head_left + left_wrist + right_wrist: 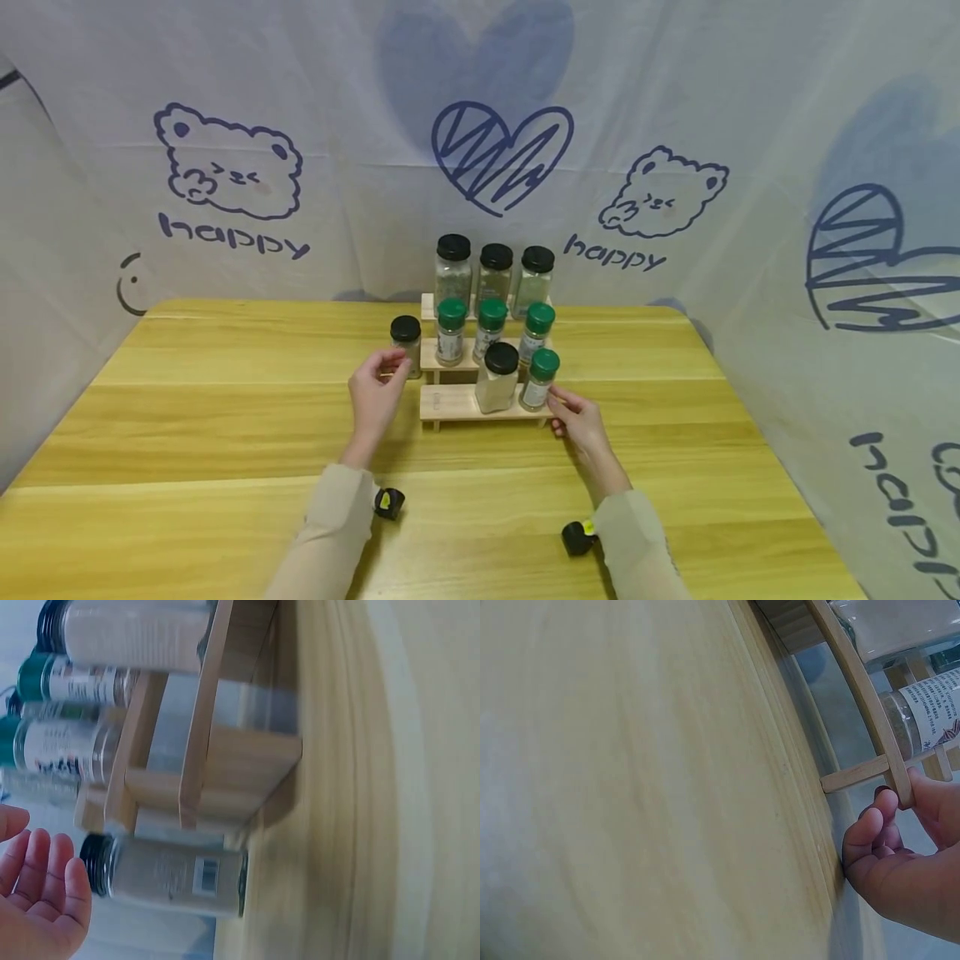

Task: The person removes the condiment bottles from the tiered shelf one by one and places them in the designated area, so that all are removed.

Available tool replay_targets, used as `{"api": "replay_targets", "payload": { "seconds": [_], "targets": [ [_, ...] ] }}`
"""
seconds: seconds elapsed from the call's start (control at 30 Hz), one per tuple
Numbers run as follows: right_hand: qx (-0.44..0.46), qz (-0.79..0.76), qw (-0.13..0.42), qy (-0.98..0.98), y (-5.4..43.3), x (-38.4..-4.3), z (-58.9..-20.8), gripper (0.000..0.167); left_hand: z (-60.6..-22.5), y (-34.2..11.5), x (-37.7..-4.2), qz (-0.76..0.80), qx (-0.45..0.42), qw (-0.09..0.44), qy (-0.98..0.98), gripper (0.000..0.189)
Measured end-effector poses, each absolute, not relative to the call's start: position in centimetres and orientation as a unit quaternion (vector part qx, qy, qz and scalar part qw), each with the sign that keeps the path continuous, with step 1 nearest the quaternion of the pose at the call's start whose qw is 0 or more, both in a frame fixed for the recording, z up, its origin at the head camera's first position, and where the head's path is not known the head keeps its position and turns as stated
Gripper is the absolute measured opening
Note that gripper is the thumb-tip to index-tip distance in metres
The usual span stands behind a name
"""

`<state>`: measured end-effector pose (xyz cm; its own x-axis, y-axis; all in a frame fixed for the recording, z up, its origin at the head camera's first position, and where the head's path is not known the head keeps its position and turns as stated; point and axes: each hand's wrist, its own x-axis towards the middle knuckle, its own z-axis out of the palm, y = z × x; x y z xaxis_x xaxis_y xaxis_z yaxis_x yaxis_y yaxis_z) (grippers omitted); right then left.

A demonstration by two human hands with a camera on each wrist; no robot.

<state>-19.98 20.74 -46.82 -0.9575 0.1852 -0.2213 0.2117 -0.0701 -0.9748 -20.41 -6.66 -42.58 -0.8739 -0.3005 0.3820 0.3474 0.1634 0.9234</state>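
A three-tier wooden spice rack (457, 406) stands on the table, loaded with spice jars. My right hand (581, 423) pinches the right end of its lowest shelf; in the right wrist view, thumb and curled fingers (866, 825) close around the shelf's corner. Just left of the rack, a black-lidded spice jar (176, 874) stands upright on the table. Beside that jar is my left hand (377, 396), its fingers loosely bent with nothing between them. On the bottom shelf sit another black-lidded jar (496, 390) and a green-lidded jar (537, 392).
Green-lidded jars (451, 343) line the middle shelf, and taller black-lidded jars (453, 279) the top one. A pale printed curtain (360, 167) hangs behind the wooden table (225, 400). Each wrist wears a small black camera (389, 503).
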Motion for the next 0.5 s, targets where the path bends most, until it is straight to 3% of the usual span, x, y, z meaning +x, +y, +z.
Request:
{"api": "replay_targets", "payload": {
  "seconds": [0.5],
  "targets": [
    [0.143, -0.701, 0.013, 0.699, 20.9, -20.0, -46.7, 0.033, -42.1, -2.8, -19.2, -0.648, -0.095, 0.183, -0.733, 0.017]
  ]
}}
